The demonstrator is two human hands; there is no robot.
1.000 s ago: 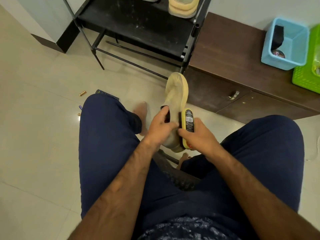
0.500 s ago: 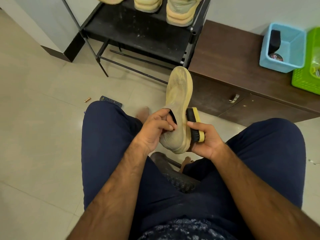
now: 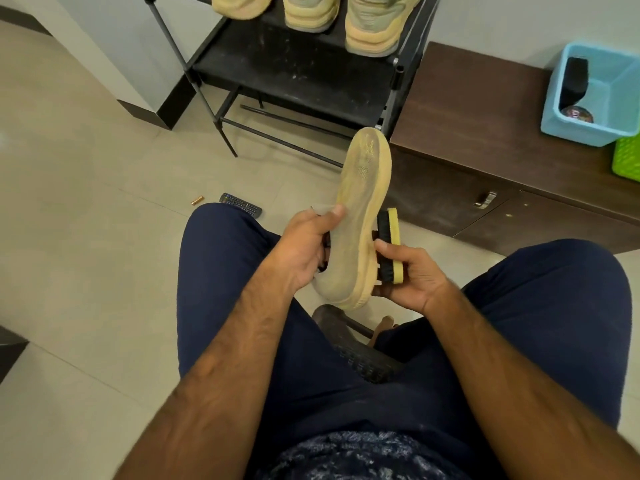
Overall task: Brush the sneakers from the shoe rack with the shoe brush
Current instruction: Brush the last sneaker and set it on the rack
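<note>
Tan mesh over a yellowed rubber sole: that is the sneaker [image 3: 360, 220], which the left hand [image 3: 304, 251] grips by its collar, toe pointing away from the person. Just right of that hand, the shoe brush [image 3: 389, 247] has its black bristles against the sole's edge, and the right hand [image 3: 412, 278] is wrapped round its yellow back.

The step looks to be scrubbing the sole rim. It would go best with short strokes along the rim, with the left hand bracing so the shoe does not twist and turning it a little to bring up fresh dirt.

Beyond the left hand lies pale tiled floor [image 3: 86, 202] with a small battery [image 3: 197, 200] and a remote control [image 3: 241, 204]. Ahead of both hands stands the black shoe rack [image 3: 301, 74], with more sneakers [image 3: 372, 26] on its shelf. Beyond the right hand runs a dark wooden cabinet [image 3: 467, 98] carrying a blue basket [image 3: 585, 131] and a green basket [image 3: 627, 157].
</note>
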